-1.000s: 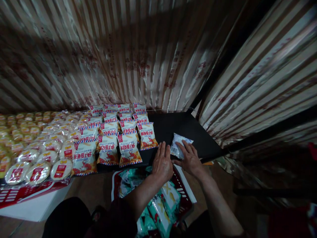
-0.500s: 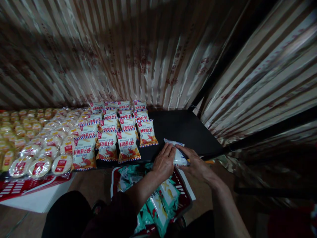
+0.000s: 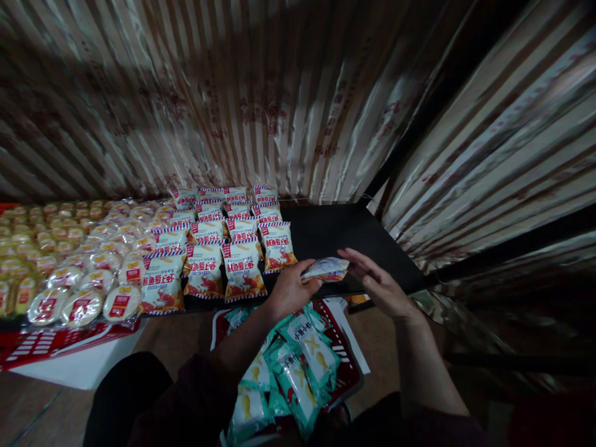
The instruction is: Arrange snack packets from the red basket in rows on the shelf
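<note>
A small snack bag (image 3: 326, 269) is in my left hand (image 3: 289, 289), pinched at its left end and tilted edge-on above the black shelf's front edge. My right hand (image 3: 379, 287) hovers by the bag's right end, fingers stretched out and apart from it. To the left, several white and orange snack bags (image 3: 244, 268) with red lettering stand in rows on the black shelf (image 3: 326, 231). Below my hands, a dark red basket (image 3: 350, 366) holds several green snack bags (image 3: 302, 341).
Round white wrapped cakes (image 3: 81, 307) and small yellow packets (image 3: 28, 248) fill the shelf's left part. Beneath them is a red slatted basket edge (image 3: 60, 345) above a white box (image 3: 84, 366). Striped sheeting (image 3: 251, 112) hangs behind, with a dark slanting post (image 3: 419, 124) at the right.
My left hand has lifted and turned the bag from lying near the shelf's front edge to edge-on. My right hand has let go and moved slightly right.
</note>
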`<state>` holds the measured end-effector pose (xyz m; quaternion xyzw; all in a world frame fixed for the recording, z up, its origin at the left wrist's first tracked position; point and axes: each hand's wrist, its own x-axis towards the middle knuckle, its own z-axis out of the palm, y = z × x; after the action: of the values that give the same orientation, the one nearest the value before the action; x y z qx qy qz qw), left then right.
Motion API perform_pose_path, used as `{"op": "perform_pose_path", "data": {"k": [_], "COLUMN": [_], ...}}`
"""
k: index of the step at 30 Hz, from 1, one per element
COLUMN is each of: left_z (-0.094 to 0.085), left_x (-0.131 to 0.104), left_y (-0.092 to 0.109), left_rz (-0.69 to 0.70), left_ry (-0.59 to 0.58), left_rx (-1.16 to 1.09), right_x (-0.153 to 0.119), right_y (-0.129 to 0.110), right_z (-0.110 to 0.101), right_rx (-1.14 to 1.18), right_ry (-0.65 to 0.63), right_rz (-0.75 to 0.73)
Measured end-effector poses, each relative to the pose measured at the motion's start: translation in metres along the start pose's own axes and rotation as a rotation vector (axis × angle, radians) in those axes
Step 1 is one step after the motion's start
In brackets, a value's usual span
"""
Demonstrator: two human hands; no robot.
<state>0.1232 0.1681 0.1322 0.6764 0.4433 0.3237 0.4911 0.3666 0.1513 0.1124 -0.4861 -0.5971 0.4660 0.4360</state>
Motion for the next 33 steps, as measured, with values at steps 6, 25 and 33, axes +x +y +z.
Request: {"op": "perform_pose_path", "data": {"k": [6,25,33], "left_z": [-0.018,-0.041,-0.043], "left_x": [0.002,-0.014,-0.025], "left_y": [0.003,0.001,-0.02], "left_rz": [-0.252,-0.272,-0.341], "left_ry": [0.055,0.005,-0.092], "left_rx": [-0.584,-0.608,-0.501], "right_x": [0.01,0.014,0.017], "right_y": [0.003,-0.003,-0.006], "right_z": [0.02,0.036,0.036], "right_rx": [0.236,0.303,0.283], "right_ry": [0.081,-0.016,-0.111], "right_rz": [0.099,0.342,0.371]}}
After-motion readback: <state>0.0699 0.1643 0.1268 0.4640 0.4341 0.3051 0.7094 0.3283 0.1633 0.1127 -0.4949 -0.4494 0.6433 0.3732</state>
